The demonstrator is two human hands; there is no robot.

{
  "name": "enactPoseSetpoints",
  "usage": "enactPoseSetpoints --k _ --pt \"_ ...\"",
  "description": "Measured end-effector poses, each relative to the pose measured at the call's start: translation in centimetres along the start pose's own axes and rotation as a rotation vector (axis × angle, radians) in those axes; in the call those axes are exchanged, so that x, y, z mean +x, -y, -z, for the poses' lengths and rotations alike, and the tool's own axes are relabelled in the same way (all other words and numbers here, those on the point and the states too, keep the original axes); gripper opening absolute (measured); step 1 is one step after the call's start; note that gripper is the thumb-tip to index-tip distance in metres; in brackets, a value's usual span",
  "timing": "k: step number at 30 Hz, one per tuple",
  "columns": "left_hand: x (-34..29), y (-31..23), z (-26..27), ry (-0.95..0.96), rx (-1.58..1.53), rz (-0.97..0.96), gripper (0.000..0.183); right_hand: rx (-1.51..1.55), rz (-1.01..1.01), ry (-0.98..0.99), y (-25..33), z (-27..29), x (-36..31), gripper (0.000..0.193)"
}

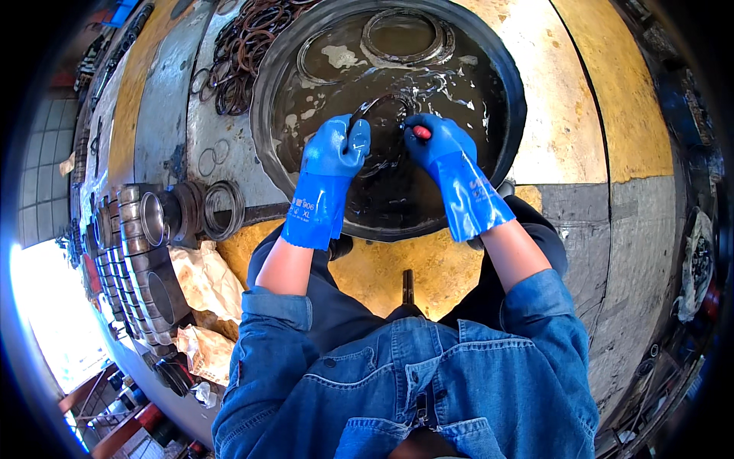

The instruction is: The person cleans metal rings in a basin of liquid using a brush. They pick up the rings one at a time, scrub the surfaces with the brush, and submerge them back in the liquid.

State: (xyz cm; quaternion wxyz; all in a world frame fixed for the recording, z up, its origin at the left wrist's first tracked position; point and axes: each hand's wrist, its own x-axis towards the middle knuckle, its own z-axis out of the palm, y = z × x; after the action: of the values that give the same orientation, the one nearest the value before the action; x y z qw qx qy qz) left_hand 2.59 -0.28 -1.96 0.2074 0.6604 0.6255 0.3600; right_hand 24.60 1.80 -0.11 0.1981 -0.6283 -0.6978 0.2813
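Note:
Both my hands wear long blue rubber gloves and are over a wide dark basin (pixel 514 92) of murky liquid. My left hand (pixel 337 145) is closed on a thin dark metal ring (pixel 375 100), its thumb pressed along the near side. The ring arcs away from me toward my right hand (pixel 446 142). That hand is closed around a tool with a red handle end (pixel 421 132); its working end is hidden, so its kind cannot be made out. At the basin's far side, larger metal rings (pixel 402 36) lie partly in the liquid.
A heap of dark rings (pixel 243 47) lies on the floor beyond the basin's left side. To the left stand shiny metal cylinders (pixel 145 252), a stack of thin rings (pixel 224 209) and crumpled brown paper (pixel 206 279). My knees flank the basin's near edge.

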Motion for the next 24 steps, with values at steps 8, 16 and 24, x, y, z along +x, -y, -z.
enactPoseSetpoints --k 8,16,24 --pt "-0.1 -1.7 0.1 -0.056 0.172 -0.159 0.03 1.188 -0.472 0.438 -0.5 -2.4 -0.6 0.023" --pt "1.4 2.7 -0.3 -0.214 -0.488 0.08 0.028 1.116 -0.266 0.314 -1.8 0.5 -0.6 0.037" --pt "1.6 0.9 1.5 -0.21 -0.942 0.384 0.043 1.058 -0.349 0.321 -1.2 0.1 -0.5 0.041"
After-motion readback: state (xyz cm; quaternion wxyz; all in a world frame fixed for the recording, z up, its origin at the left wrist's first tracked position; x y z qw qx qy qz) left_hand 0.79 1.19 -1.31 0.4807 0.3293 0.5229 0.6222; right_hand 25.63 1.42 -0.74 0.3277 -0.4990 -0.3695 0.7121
